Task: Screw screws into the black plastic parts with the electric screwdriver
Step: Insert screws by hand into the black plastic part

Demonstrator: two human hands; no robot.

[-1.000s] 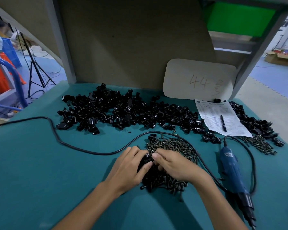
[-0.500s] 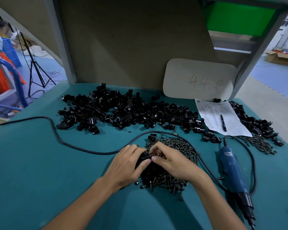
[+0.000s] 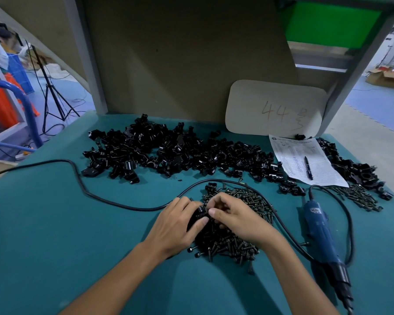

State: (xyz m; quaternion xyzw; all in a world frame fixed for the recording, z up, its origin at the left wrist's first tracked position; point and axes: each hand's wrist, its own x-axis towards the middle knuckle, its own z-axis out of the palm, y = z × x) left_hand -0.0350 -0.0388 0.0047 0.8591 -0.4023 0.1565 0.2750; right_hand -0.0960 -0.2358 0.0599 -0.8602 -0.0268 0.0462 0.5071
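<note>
Gripping a glossy black part (image 3: pixel 199 214) between curled fingers and thumb, the left hand (image 3: pixel 178 226) held it over the bristly heap of dark screws (image 3: pixel 228 242); the right hand (image 3: pixel 234 217) pinched its top edge. The smooth blue screwdriver (image 3: pixel 320 233) lay untouched to the right on the matte teal mat (image 3: pixel 77 235).

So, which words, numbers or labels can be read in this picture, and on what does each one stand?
"44": handwritten on the beige board; the character after it is too unclear to read.
Printed text on the sheet: too small to read.
Label on the blue screwdriver: blurred, not readable.
</note>
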